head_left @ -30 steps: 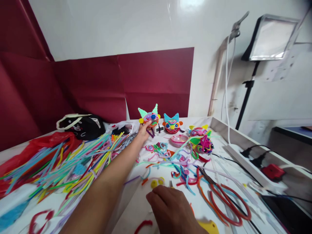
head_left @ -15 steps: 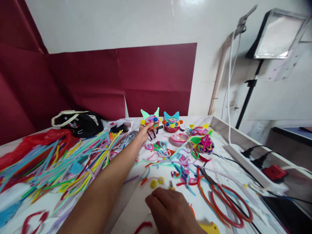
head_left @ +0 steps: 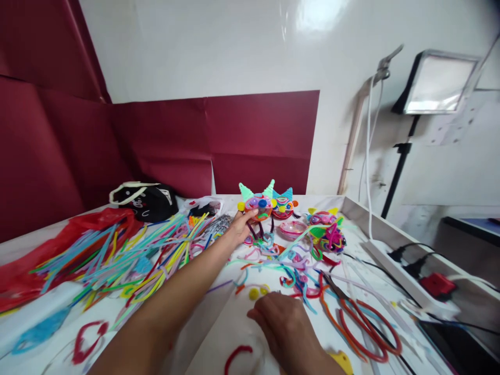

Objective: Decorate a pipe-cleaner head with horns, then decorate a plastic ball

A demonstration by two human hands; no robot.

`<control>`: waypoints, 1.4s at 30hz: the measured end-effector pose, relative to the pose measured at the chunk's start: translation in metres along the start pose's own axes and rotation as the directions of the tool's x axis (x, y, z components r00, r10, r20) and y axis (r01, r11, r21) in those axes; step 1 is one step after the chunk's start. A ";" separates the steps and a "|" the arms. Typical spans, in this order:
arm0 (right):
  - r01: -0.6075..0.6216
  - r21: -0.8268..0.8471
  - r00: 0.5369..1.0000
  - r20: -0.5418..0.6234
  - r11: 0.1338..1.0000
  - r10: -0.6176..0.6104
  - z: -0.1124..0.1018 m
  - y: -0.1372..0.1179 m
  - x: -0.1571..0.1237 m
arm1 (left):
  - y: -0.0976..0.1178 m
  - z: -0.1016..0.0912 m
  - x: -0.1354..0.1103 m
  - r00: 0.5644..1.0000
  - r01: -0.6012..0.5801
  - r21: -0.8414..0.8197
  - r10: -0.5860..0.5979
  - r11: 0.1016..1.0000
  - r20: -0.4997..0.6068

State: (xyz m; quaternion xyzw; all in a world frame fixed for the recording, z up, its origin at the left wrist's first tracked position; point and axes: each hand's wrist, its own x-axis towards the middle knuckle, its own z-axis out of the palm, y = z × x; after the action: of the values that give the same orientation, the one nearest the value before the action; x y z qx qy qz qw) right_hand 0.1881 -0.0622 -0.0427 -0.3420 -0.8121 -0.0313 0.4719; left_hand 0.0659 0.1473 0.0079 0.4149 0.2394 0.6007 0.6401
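Observation:
My left hand (head_left: pixel 242 225) reaches far across the table and grips a pipe-cleaner animal figure (head_left: pixel 258 202) with green pointed ears, round yellow and blue pieces and dark dangling legs. Just behind it stands a similar figure (head_left: pixel 284 202) with blue ears. Close to me, my right hand (head_left: pixel 280 316) is curled with its knuckles up; what its fingers hold, if anything, is hidden. Small yellow round pieces (head_left: pixel 254 294) lie beyond its fingertips. A red pipe-cleaner piece (head_left: pixel 236 354) is to its left, and a yellow object (head_left: pixel 342 360) shows partly beside the wrist.
Loose pipe cleaners (head_left: pixel 156 260) cover the left side. Red-handled scissors (head_left: pixel 361 317) lie at right, near a power strip (head_left: pixel 410 278). A pink dish (head_left: pixel 292 229) and more figures (head_left: pixel 328 229) stand behind. A black bag (head_left: pixel 150 203) rests at the back left.
The green-eared figure has moved in my left hand nearer to the blue-eared one, now partly covering it. A pointed tip seen beside my right hand is now out of sight. The view has shifted.

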 end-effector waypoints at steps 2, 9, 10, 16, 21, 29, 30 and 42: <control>-0.054 0.095 0.996 0.075 0.994 0.047 -0.005 -0.002 0.001 | 0.006 0.002 -0.018 1.000 0.002 -0.010 -0.002 1.000 0.030; -0.036 0.013 0.995 0.097 0.999 0.035 -0.045 -0.016 0.022 | 0.023 -0.006 -0.068 0.997 -0.010 -0.017 0.011 1.000 0.082; 0.047 -0.013 0.999 0.028 0.999 -0.046 -0.054 -0.015 0.029 | 0.024 -0.008 -0.074 0.996 -0.011 -0.015 0.012 1.000 0.089; 0.195 -0.429 0.972 0.204 0.882 -0.116 -0.093 -0.001 0.092 | 0.021 -0.011 -0.109 0.988 -0.001 -0.009 0.002 1.000 0.153; 0.351 -0.529 0.859 0.510 0.772 -0.041 -0.080 0.001 0.114 | 0.016 -0.009 -0.132 0.974 0.014 0.008 -0.015 1.000 0.226; 0.372 -0.460 0.773 0.634 0.806 0.005 -0.069 0.004 0.111 | 0.010 -0.009 -0.145 0.961 0.004 0.097 -0.030 0.995 0.273; 0.366 -0.454 0.767 0.641 0.812 0.013 -0.069 0.004 0.112 | 0.009 -0.011 -0.145 0.961 0.003 0.104 -0.032 0.995 0.276; 0.342 -0.444 0.737 0.673 0.828 0.056 -0.062 0.001 0.121 | 0.012 -0.017 -0.149 0.962 0.000 0.201 -0.055 0.980 0.266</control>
State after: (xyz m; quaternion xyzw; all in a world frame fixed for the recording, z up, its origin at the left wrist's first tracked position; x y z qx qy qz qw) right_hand 0.1960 -0.0210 0.0871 -0.3824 -0.9069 -0.1736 0.0335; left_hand 0.0205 0.0063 -0.0201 0.5515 0.2144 0.5024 0.6304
